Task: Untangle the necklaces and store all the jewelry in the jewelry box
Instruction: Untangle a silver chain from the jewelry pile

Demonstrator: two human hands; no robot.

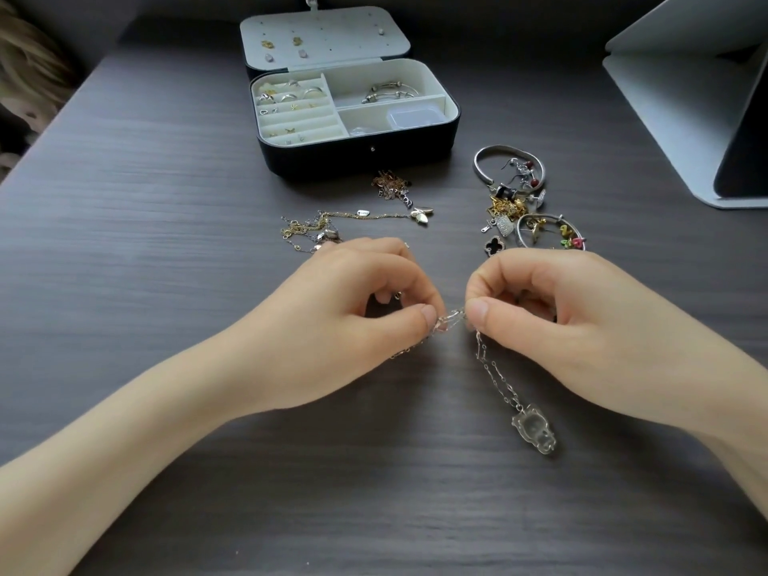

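My left hand (pixel 353 318) and my right hand (pixel 552 322) meet over the middle of the dark table, each pinching a silver chain necklace (pixel 492 367) between thumb and forefinger. Its clear glass pendant (pixel 536 428) lies on the table below my right hand. The open black jewelry box (pixel 357 155) stands at the back centre, with rings, small earrings, a bangle and a small clear plastic case in its cream compartments. A tangle of gold and silver necklaces (pixel 316 232) lies just beyond my left hand. A small rose-gold chain heap (pixel 392 185) sits before the box.
A pile of bangles, charms and earrings (pixel 523 201) lies to the right of the box, just beyond my right hand. A white folded stand (pixel 690 97) occupies the far right corner. The table's left edge runs diagonally at the upper left.
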